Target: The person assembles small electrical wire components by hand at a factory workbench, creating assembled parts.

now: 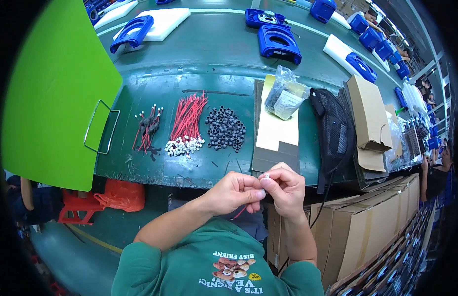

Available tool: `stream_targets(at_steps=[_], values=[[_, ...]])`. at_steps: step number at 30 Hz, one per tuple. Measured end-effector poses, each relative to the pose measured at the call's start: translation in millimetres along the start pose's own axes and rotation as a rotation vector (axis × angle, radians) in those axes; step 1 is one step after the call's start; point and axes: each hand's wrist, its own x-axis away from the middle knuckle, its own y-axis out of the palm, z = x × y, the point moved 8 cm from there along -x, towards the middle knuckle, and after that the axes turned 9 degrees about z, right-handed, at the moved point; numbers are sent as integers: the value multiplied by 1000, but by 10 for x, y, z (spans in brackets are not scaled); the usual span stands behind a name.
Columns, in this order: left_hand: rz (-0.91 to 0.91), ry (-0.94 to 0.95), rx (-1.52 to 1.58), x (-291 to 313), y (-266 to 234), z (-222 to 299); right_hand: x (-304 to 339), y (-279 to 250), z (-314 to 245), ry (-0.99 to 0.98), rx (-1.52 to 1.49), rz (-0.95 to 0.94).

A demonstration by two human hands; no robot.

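The left hand is closed in a pinch, thumb against fingers, and meets the right hand, also pinched, just off the near edge of the table. Between them they grip one red wire; its white plug shows at the right fingertips, and its tail hangs below the left hand, so it slants from upper right to lower left. The fingers hide its middle.

Beyond and to the left lies the pile of red wires, lengthwise away from the person, plugs at the near end; the left hand is nearer. Black rings sit just right of it, a smaller wire bunch left. Cardboard sheets lie beyond the right hand, with a black backpack beside them.
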Motion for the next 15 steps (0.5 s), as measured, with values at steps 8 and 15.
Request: stream_targets(at_steps=[8,15], values=[[42,41,40,-44,-65,5,60,28,236,207,-283,64],[200,225,281,-76,-224,16,137,-116,104,42,-85,345]])
